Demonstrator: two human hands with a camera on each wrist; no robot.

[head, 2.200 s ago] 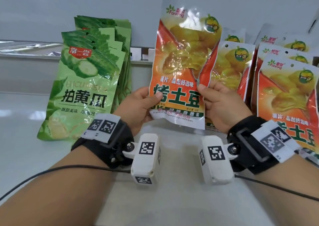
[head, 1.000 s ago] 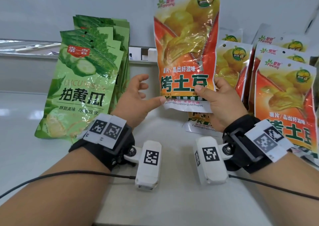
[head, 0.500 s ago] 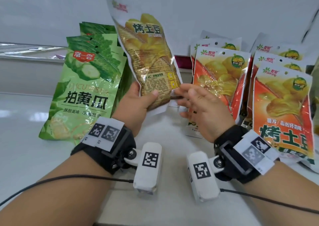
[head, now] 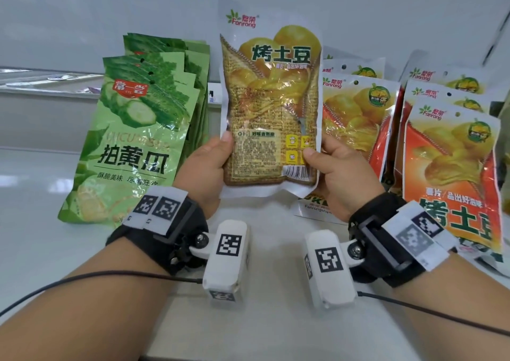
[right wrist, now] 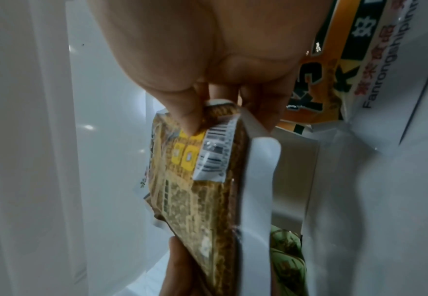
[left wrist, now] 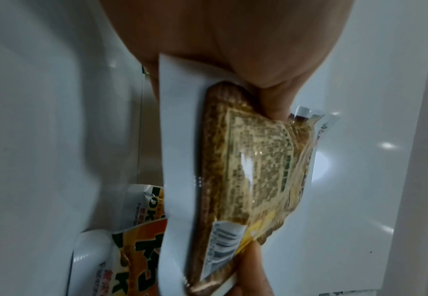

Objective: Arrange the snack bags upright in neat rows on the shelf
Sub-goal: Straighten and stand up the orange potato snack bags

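I hold a potato snack bag (head: 271, 106) upright above the white shelf (head: 33, 189), its brown-yellow back side with barcode facing me. My left hand (head: 205, 164) pinches its lower left edge, thumb in front. My right hand (head: 335, 167) pinches the lower right corner beside the barcode. The left wrist view shows the bag (left wrist: 248, 166) edge-on under my thumb; the right wrist view shows my thumb on the bag (right wrist: 202, 166) at the barcode. Orange potato bags (head: 356, 117) stand in rows at the right.
A leaning stack of green cucumber snack bags (head: 132, 140) stands at the left against the back wall. More orange bags (head: 452, 167) fill the far right, one close to my right wrist. Bare shelf surface lies between the green stack and the orange rows.
The bag was held front side out, then turned round; its back now faces me, upright and straight. My left hand let go during the turn and now pinches the lower left edge again.
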